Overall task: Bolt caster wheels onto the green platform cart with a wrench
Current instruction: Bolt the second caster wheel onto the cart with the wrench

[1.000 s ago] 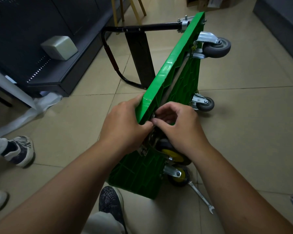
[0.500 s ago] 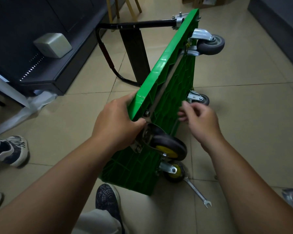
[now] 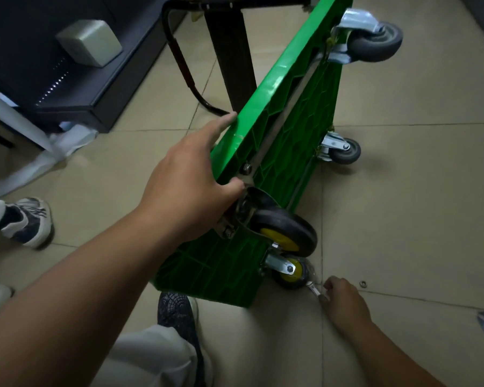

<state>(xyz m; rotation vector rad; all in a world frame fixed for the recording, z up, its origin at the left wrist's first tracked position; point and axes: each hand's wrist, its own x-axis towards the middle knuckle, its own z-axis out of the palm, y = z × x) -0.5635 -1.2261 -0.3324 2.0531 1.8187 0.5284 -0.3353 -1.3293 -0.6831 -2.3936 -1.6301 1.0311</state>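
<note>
Right hand dropped, pinches wrench (diagonal), cart edgewise

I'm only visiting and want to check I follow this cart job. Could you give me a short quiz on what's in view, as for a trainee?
1. True or false: the left hand holds the green cart tipped up on its edge.
2. Which hand has fingers on the wrench lying on the floor? A left hand; B right hand.
3. How many yellow-hubbed wheels are on the cart?
Key: 1 true; 2 B; 3 two.
</note>
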